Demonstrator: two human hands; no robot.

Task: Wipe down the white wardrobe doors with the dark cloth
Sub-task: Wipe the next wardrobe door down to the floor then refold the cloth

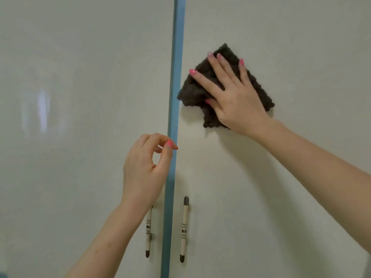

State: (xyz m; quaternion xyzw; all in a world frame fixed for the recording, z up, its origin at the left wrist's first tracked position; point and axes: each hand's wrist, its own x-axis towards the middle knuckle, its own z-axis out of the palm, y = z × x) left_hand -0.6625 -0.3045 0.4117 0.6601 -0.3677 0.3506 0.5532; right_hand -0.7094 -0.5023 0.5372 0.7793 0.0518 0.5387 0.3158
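Two white doors (261, 177), two handles (184, 227); right hand (234, 93) flat, pressing one cloth (192, 93); left hand (144, 167) loosely curled, empty.

A single head-worn view faces two wardrobe doors (261, 177) nearly square-on and from close by, so the white panels fill the whole frame. The blue strip (173, 117) between them runs top to bottom just left of centre, leaning and bowing slightly with the wide lens. The handles (184, 227) sit at lower centre. Both forearms enter from the bottom and right edges, reaching away from the camera. No second view shares the scene.
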